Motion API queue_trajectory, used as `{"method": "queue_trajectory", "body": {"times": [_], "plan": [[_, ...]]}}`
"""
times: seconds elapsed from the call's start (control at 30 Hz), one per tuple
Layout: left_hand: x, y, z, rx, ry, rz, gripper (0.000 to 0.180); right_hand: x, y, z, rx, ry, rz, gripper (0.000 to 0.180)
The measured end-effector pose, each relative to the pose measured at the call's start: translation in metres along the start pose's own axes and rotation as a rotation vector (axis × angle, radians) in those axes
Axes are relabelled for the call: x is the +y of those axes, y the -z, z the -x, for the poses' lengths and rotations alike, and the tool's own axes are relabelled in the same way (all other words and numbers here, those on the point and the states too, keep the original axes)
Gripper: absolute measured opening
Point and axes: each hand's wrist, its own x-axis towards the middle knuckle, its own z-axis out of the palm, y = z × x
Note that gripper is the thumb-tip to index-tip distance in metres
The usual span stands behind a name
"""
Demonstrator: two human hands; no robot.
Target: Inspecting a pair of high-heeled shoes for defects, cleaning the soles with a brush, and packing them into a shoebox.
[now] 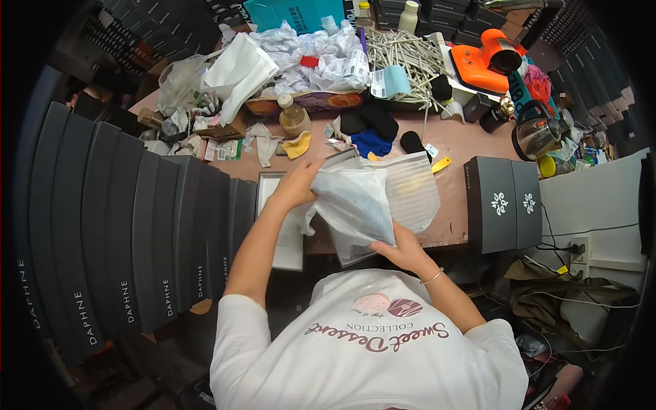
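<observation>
A white translucent bag [352, 198] with a bluish-grey item dimly showing inside hangs between my two hands; the wrapping hides what the item is. My left hand [298, 184] is closed on its upper left corner. At its lower right end my right hand [403, 250] grips the bag, thumb on top. Beneath it stands an open grey box [345, 254], mostly covered by the bag. Sheets of ribbed white wrapping [417, 191] stick out past the box on the right. A shallow box part with a white inside [287, 249] lies to the left, partly behind my left forearm.
Tall stacks of dark boxes [130, 232] line the left side. Two dark boxes [488, 205] stand at the table's right edge. Toward the back are crumpled paper [294, 51], a pile of pale sticks [403, 55], a bottle [294, 117], an orange device [482, 61] and a kettle [536, 137].
</observation>
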Motion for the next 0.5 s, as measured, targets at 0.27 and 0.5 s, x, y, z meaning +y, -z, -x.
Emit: {"method": "queue_trajectory", "body": {"times": [0.27, 0.5], "plan": [[0.027, -0.152, -0.028, 0.585, -0.014, 0.34, 0.086, 0.083, -0.059, -0.011, 0.146, -0.35, 0.136, 0.048], [0.054, -0.229, -0.041, 0.681, 0.41, 1.232, 0.076, 0.049, -0.02, 0.027, -0.138, -0.127, 0.162, 0.029]]}}
